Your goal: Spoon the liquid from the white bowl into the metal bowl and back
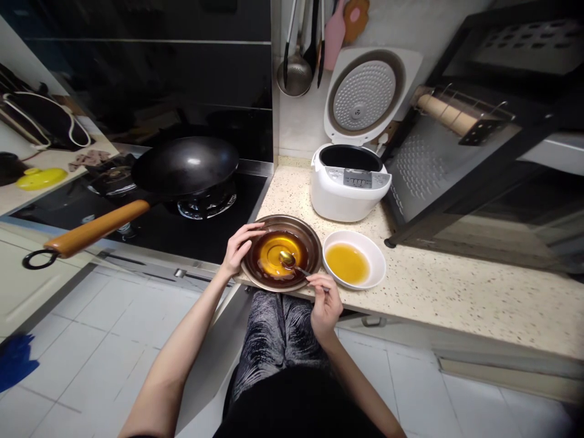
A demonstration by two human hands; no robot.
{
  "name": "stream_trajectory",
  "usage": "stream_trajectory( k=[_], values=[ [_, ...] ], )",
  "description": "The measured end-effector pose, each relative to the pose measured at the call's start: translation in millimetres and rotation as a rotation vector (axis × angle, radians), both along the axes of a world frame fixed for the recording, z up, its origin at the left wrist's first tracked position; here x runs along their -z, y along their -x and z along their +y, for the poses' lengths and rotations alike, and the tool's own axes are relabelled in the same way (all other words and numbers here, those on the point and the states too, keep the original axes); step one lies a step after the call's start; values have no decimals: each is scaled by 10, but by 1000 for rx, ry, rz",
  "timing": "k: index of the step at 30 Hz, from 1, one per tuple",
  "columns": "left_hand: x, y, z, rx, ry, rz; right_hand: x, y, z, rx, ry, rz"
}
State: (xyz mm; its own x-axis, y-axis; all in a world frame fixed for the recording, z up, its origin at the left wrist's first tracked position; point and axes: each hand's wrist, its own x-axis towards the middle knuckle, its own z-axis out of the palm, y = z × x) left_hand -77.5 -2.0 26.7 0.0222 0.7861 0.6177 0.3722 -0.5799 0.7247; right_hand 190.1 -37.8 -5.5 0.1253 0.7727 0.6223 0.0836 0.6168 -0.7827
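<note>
A wide metal bowl (314, 234) holding dark amber liquid stands at the counter's front edge. My left hand (239, 249) grips its left rim, fingers reaching over the edge. Between the closed fingers of my right hand (326, 304) is the handle of a metal spoon (287, 260). The spoon's bowl is over or in the amber liquid; how deep it dips I cannot tell. Just right of the metal bowl sits a white bowl (378, 274) with yellow-orange liquid in it, close to my right hand.
Behind the bowls a white rice cooker (347, 204) stands with its lid up. To the left, a black wok (187, 164) rests on the stove, its wooden handle (100, 228) jutting forward. A dark metal rack (424, 176) borders the counter's right; utensils (296, 73) hang behind.
</note>
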Motion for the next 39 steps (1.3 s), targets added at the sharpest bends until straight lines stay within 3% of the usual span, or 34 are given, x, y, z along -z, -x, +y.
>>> stream_trajectory(
  k=[16, 39],
  values=[
    [-3, -7, 7, -1, 8, -19, -100, -61, -26, 6, 25, 161],
    [25, 7, 27, 20, -10, -24, -405, -366, 137, 213, -55, 270]
  ],
)
